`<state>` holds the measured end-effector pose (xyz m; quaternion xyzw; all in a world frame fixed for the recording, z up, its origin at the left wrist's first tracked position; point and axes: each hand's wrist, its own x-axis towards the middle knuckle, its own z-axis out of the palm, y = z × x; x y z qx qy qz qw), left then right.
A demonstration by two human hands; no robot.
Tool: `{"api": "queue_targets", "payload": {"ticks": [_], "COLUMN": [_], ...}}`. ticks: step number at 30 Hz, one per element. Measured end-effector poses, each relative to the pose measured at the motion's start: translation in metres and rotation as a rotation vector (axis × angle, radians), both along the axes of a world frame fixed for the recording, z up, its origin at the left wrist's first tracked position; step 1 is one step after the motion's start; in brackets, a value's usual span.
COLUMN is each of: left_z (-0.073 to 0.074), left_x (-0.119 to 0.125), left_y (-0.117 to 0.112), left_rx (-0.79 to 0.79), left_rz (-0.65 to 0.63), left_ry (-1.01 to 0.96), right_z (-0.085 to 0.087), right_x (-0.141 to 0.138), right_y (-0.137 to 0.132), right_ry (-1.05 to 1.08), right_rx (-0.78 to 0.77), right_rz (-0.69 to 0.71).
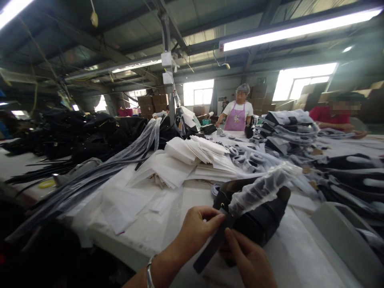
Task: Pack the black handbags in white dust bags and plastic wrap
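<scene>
We pinch the strap (pixel 210 250) in both hands, the left hand (pixel 196 232) closed on its upper part and the right hand (pixel 249 260) gripping lower. It leads to the bag (pixel 264 222) on the bench (pixel 297 256), half in plastic (pixel 261 190). Keeping it flat and taut, thumbs close, seems best.

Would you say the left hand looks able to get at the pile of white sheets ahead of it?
Probably yes: only flat table lies between the left hand and the white sheets, though it is pinching the black strap.
</scene>
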<state>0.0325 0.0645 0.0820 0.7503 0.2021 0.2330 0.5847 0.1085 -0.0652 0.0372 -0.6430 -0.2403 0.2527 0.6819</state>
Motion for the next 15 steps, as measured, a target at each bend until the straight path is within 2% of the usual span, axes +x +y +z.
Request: {"api": "queue_targets", "payload": {"ticks": [3, 7, 10, 15], "left_z": [0.003, -0.001, -0.014, -0.047], "left_x": [0.003, 0.002, -0.007, -0.023], "left_y": [0.001, 0.004, 0.002, -0.009], "left_rx": [0.066, 0.038, -0.023, -0.127], "left_rz": [0.049, 0.05, 0.089, 0.136], "left_ry": [-0.042, -0.074, -0.077, -0.058], "right_z": [0.003, 0.005, 0.005, 0.002], "right_x": [0.002, 0.004, 0.004, -0.002], "right_y": [0.002, 0.007, 0.009, 0.014], "right_ry": [-0.017, -0.081, -0.091, -0.069], "right_rx": [-0.034, -0.135, -0.184, -0.132], "right_rz": [-0.021, -0.036, -0.039, -0.085]}}
